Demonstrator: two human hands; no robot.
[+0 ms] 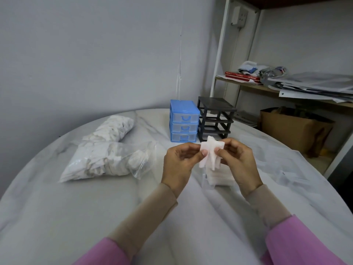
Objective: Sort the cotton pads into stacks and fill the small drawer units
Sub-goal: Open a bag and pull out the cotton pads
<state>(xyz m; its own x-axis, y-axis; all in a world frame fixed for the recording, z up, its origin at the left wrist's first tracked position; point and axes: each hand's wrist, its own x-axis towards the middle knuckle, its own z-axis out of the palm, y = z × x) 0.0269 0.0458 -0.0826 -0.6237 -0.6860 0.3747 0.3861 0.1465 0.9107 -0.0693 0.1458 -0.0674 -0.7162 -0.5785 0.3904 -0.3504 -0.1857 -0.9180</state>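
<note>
Fluffy cotton pads (210, 155); glossy plastic bag (107, 161); marbled table (57, 217).

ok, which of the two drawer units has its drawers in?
The blue drawer unit, on the left of the pair: three clear drawers sit in it. The black drawer unit beside it is a bare frame with open slots.

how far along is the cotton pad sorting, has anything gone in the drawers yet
Early. Done: a short stack of white square cotton pads lies on the marble-look table. In hand: the left hand and right hand pinch a few loose pads. Left: two clear plastic bags of pads remain full, the blue three-drawer unit is closed, and the black frame has no drawers.
</note>
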